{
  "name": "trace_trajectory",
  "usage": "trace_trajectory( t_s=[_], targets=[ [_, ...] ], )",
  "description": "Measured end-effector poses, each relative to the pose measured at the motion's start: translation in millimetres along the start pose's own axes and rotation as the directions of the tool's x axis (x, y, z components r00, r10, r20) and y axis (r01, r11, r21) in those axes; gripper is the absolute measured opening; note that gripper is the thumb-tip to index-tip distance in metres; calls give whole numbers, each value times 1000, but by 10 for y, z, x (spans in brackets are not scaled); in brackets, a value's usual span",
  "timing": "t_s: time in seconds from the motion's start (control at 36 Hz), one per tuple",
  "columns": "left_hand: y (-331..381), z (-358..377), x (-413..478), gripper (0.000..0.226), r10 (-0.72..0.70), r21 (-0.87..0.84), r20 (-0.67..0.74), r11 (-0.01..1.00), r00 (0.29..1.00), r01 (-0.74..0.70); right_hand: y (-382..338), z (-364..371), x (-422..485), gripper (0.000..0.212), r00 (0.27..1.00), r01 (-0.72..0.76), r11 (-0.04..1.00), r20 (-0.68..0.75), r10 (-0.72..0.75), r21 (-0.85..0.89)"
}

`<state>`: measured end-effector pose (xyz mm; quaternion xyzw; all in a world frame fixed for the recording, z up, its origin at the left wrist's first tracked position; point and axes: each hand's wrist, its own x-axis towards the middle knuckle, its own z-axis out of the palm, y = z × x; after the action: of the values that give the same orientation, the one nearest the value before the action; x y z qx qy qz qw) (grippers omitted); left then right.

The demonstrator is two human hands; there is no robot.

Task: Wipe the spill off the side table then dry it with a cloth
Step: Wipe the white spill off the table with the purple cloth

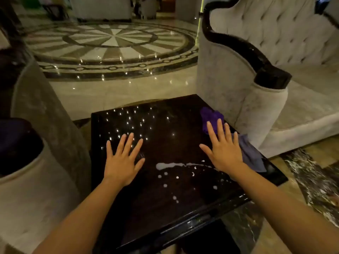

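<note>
Sofa [286,39]: pale, button-tufted, with dark glossy trim, at right.
Armchair [36,125]: grey upholstery, at left.
Floor [110,43]: polished marble with a round sunburst medallion, speckled with reflected lights.

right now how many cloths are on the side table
2. A purple cloth lies bunched at the side table's far right corner, just past the right hand's fingertips. A grey-blue cloth lies along the right edge, partly hidden beside that hand.

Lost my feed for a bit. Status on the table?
Left hand and right hand open, flat on table. Spill unwiped. Purple cloth and grey cloth untouched by right edge.
</note>
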<state>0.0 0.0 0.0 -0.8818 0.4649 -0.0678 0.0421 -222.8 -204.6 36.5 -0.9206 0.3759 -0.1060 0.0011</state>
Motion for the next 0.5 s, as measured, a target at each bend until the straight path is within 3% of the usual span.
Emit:
trace_trajectory(
  t_s=[0.11,0.39,0.5],
  targets=[
    [2,276,55,57,-47,-36,10,998,999,47,44,170,88,70,1000,-16,999,-7,16,36],
    [-29,565,103,55,-94,-206,230,968,968,143,199,405,488,70,997,-48,996,65,43,80],
    [-36,580,106,54,-95,-264,246,951,965,161,315,451,803,68,994,-54,995,95,46,84]
  ],
)
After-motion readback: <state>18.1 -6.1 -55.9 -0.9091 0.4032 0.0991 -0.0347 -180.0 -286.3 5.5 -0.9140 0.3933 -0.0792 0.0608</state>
